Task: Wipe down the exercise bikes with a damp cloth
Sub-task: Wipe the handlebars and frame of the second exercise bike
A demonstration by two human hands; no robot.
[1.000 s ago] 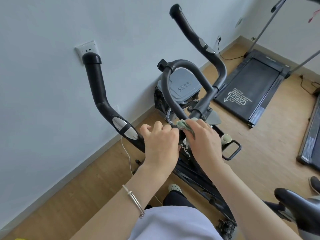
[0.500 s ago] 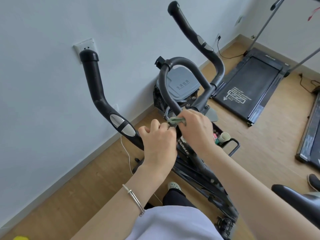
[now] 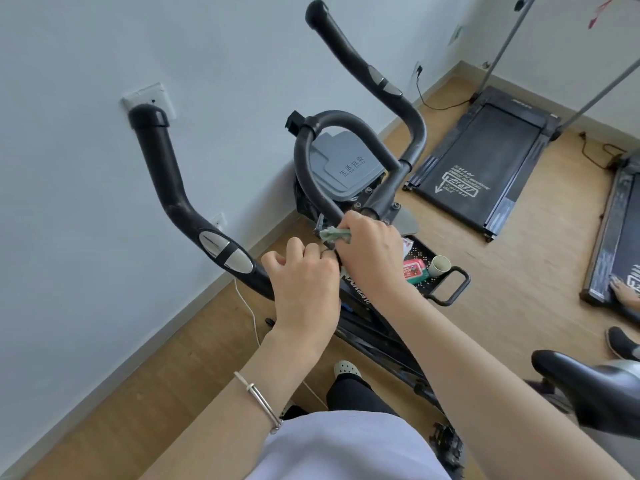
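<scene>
1. Nearest me, my left hand (image 3: 304,285) curls round the left handlebar (image 3: 162,168) of the exercise bike (image 3: 374,334).
2. Just beyond, my right hand (image 3: 370,254) pinches the green cloth (image 3: 334,234) against the loop bar (image 3: 301,161).
3. Farther, at 3 o'clock, a paper cup (image 3: 440,265) stands; a wide swipe could topple it, I judge.

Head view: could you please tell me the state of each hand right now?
Left hand: closed, gripping the left handlebar.
Right hand: closed, holding the green cloth.
</scene>
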